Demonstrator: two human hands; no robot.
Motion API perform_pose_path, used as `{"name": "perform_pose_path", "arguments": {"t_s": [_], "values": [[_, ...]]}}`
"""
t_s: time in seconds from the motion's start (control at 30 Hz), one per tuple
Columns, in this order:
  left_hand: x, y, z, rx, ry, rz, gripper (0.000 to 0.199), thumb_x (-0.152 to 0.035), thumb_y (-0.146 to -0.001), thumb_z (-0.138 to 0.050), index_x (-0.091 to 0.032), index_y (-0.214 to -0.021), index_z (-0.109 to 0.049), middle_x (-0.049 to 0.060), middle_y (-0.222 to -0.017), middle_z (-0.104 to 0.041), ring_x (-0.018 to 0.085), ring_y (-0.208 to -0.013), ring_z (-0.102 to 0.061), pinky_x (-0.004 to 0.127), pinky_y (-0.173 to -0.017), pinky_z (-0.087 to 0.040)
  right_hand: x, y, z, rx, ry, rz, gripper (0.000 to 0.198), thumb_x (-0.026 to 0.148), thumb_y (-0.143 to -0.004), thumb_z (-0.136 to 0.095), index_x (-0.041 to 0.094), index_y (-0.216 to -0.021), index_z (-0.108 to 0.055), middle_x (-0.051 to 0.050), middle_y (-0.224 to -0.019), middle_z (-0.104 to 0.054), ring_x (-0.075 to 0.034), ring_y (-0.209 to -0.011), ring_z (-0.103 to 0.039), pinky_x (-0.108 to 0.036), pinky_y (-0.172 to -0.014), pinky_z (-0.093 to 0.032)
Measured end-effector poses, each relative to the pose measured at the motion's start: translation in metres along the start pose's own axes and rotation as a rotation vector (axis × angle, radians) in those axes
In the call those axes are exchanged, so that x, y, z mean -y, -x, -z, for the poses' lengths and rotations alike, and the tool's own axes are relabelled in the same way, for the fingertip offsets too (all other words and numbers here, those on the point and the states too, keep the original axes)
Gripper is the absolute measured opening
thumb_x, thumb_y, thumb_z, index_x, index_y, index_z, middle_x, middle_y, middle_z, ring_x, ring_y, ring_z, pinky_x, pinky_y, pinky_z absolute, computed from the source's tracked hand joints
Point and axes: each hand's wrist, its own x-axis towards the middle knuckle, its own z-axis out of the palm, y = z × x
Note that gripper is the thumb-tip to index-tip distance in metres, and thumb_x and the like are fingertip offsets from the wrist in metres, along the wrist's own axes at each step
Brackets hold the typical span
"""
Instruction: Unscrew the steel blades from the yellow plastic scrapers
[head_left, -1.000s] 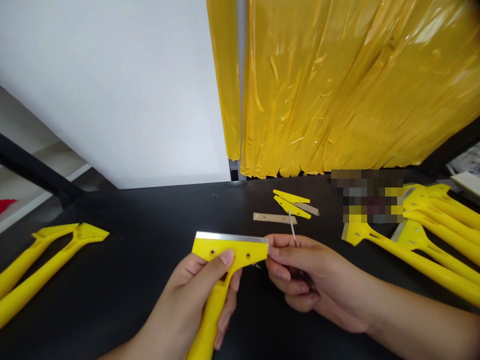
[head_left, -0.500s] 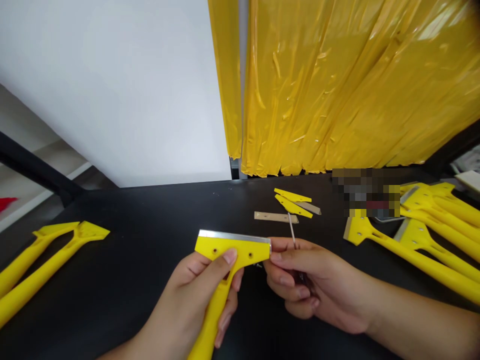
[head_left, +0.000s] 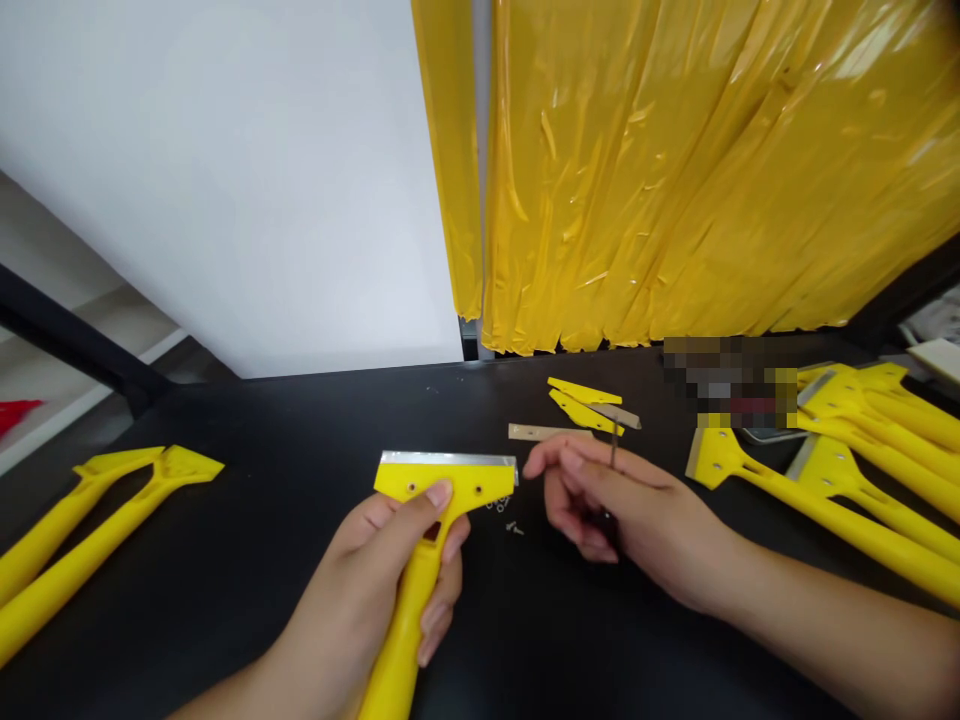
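My left hand [head_left: 397, 560] is closed round the neck of a yellow scraper [head_left: 397, 640], thumb on its head. A metal blade [head_left: 450, 459] runs along the scraper's upper edge, above two holes. To the right, my right hand [head_left: 615, 495] is closed on a slim screwdriver [head_left: 615, 445]; its thin shaft points up and the rest is hidden in the fingers. The right fingertips are just off the scraper's right end. Between the hands lie small screws [head_left: 514, 528] and some nuts [head_left: 499, 504]. Behind the right hand is a tan blade strip [head_left: 536, 432].
Two yellow cover plates [head_left: 585, 408] and another strip [head_left: 624, 415] lie further back on the black table [head_left: 300, 430]. Several yellow scrapers [head_left: 825, 520] are piled at the right. Two yellow handles [head_left: 97, 540] lie at the left. Yellow plastic sheeting [head_left: 675, 180] hangs behind.
My right hand has left the scraper's right end and moved slightly up and right, still with the screwdriver. The scraper has shifted a little left in my left hand. Screws and nuts now show.
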Motion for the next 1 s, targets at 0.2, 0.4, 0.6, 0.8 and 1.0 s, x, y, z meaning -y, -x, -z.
{"name": "perform_pose_path", "arguments": {"t_s": [0.2,0.4,0.6,0.8,1.0], "values": [[-0.006,-0.001,0.004,0.022,0.046,-0.006,0.046,-0.055,-0.096,-0.064,-0.019,-0.067,-0.059,-0.004,-0.041,-0.047,0.008,-0.033,-0.037,0.018,-0.037,-0.033,0.012,0.003,0.015,-0.29,0.509,0.157,0.035,0.059,-0.109,-0.046,0.031,-0.124,-0.058,0.004,-0.081,-0.053,-0.015,-0.064,-0.051,-0.029,-0.059,-0.041],[-0.007,0.0,0.004,-0.002,0.035,-0.001,0.045,-0.055,-0.095,-0.065,-0.02,-0.067,-0.059,-0.004,-0.042,-0.047,0.008,-0.034,-0.037,0.017,-0.037,-0.033,0.008,-0.002,0.032,-0.328,0.831,0.166,0.013,0.031,-0.1,-0.062,0.029,-0.112,-0.067,-0.002,-0.105,-0.07,-0.023,-0.096,-0.065,-0.038,-0.086,-0.048],[-0.008,-0.007,0.01,0.026,0.065,-0.008,0.042,-0.052,-0.093,-0.069,-0.019,-0.068,-0.063,-0.003,-0.042,-0.05,0.01,-0.036,-0.045,0.018,-0.039,-0.039,0.003,-0.006,0.034,-0.312,0.793,0.161,0.036,0.036,-0.103,-0.061,0.036,-0.139,-0.062,0.001,-0.09,-0.07,-0.019,-0.077,-0.064,-0.035,-0.074,-0.051],[-0.006,-0.009,0.013,0.063,0.099,0.03,0.044,-0.053,-0.095,-0.066,-0.02,-0.066,-0.061,-0.005,-0.039,-0.043,0.008,-0.032,-0.034,0.018,-0.034,-0.032,0.011,-0.003,0.03,-0.34,0.554,0.269,0.012,0.039,-0.104,-0.062,0.028,-0.108,-0.063,0.002,-0.085,-0.064,-0.014,-0.074,-0.059,-0.026,-0.066,-0.051],[-0.007,-0.009,0.01,0.024,0.035,0.019,0.044,-0.053,-0.094,-0.067,-0.02,-0.067,-0.061,-0.004,-0.039,-0.044,0.008,-0.033,-0.035,0.018,-0.037,-0.032,0.012,0.008,0.018,-0.29,0.451,0.349,0.012,0.04,-0.109,-0.058,0.028,-0.11,-0.06,0.002,-0.084,-0.068,-0.013,-0.076,-0.063,-0.024,-0.072,-0.053]]}}
